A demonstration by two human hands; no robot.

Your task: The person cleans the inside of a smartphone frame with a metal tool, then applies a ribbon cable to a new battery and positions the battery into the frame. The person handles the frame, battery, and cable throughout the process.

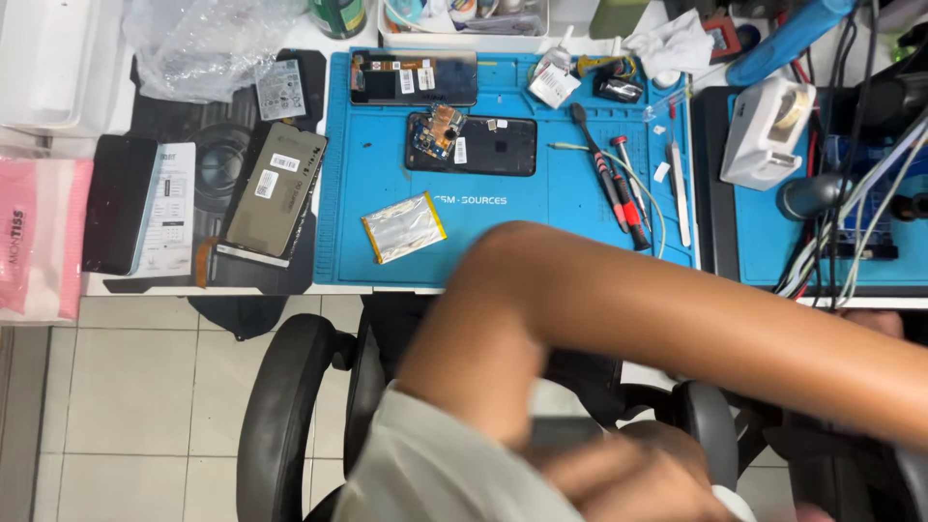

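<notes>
Hands (628, 478) blurred low; forearm (677, 319) crossing chair (290, 406).

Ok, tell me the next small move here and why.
Probably bring a hand up to the opened black phone on the blue mat: the forearm crosses in front of the bench, the one blurred hand sits low off it, and the screwdrivers lie untouched.
</notes>
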